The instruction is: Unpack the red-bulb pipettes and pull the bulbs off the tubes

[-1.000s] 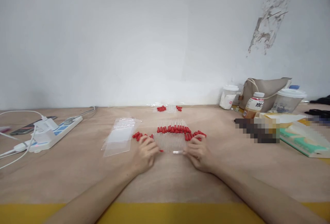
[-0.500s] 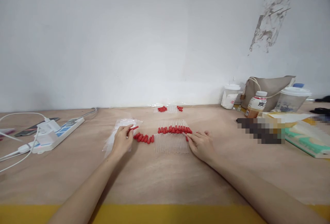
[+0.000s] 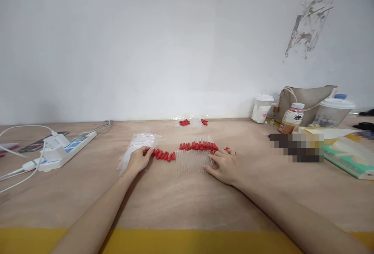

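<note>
**Two hands at a row of red-capped clear tubes on a paper-covered worktop**

From my remote seat I saw, at the far left, a white power strip (image 3: 67, 148) with plugs and white cables lying on the worktop (image 3: 181, 203), and a dark phone (image 3: 39, 141) just behind it. Further right lay a stack of clear plastic bags (image 3: 137, 147). The left hand (image 3: 139, 159) rested on the near edge of that stack, fingers curled loosely downward; I could not tell whether it gripped anything. Its fingertips were just beside a short line of loose red caps (image 3: 163, 155). Next came the row of clear tubes (image 3: 193, 159), lying side by side with their red-capped ends pointing away from me. The right hand (image 3: 224, 165) lay flat and released against the right end of that row, fingers spread and touching the tubes. Near the wall behind sat a small packet of more red pieces (image 3: 193, 122). At the far right stood a lidded white cup (image 3: 261, 108), a beige bag (image 3: 305, 100), a bottle (image 3: 290, 118) and a clear tub (image 3: 333, 112).
</note>
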### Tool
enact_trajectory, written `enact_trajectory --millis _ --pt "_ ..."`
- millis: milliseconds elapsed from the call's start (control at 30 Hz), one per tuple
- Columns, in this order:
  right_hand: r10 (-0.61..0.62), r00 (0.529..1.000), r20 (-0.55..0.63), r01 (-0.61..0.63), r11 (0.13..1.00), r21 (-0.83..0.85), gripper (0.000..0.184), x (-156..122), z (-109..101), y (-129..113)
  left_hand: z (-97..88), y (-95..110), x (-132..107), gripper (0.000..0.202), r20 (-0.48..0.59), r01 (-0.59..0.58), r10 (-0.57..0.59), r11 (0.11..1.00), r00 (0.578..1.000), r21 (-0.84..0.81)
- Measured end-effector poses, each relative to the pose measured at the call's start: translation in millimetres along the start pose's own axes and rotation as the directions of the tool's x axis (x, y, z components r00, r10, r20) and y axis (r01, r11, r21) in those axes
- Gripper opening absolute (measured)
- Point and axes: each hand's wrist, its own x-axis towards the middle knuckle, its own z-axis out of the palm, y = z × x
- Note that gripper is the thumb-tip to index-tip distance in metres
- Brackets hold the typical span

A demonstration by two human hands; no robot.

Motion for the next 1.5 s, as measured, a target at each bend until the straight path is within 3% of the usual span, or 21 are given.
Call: enact_trajectory --millis 300,467,567,667,867,933,1067,1300,1400,1500 --pt "-0.007 0.999 0.04 0.007 1.0 0.017 0.034 -2.2 -2.7 1.3 -5.3 -2.9 -0.7 0.038 -0.001 -0.014 0.014 0.999 1.0 0.045" --pt "0.001 1.0 0.018 -0.001 1.0 0.021 0.031 -3.5 -0.1 6.1 -10.1 -1.9 -2.0 0.039 -0.066 -0.02 0.024 0.998 0.998 0.052" --pt "-0.015 1.0 0.026 0.014 1.0 0.009 0.029 -4.5 0.8 9.0 -12.7 7.4 -5.8 0.039 -0.168 -0.044 0.052 0.998 0.984 0.055" --pt "-0.027 0.999 0.024 0.027 1.0 0.005 0.028 -5.1 0.8 10.0 -10.6 27.3 -11.7 0.034 -0.219 -0.162 0.171 0.985 0.961 0.059" --pt "0.024 0.999 -0.046 -0.022 0.999 0.043 0.025 -6.5 1.4 10.5 15.4 96.5 -14.9 0.021 0.052 -0.441 0.438 0.893 0.898 0.088" --pt "0.038 0.998 -0.058 -0.035 0.998 0.049 0.024 -7.4 0.5 12.1 30.1 120.8 -9.6 0.02 0.099 -0.466 0.457 0.877 0.884 0.114" --pt "0.062 0.996 -0.06 -0.059 0.997 0.05 0.02 -9.0 -4.3 17.2 60.7 153.1 5.9 0.025 0.088 -0.448 0.44 0.886 0.894 0.119" --pt "0.095 0.993 -0.064 -0.091 0.993 0.07 0.02 -8.7 -10.6 21.2 90.1 161.1 17.0 0.019 0.004 -0.395 0.395 0.917 0.919 0.055" --pt "0.083 0.994 -0.069 -0.077 0.994 0.081 0.021 -9.0 -9.3 21.0 91.8 159.7 16.2 0.019 -0.074 -0.335 0.335 0.942 0.939 0.007" --pt "0.093 0.989 -0.114 -0.082 0.991 0.101 0.021 -9.3 -6.9 22.2 82.3 154.1 9.0 0.018 -0.127 -0.286 0.277 0.956 0.953 -0.06"
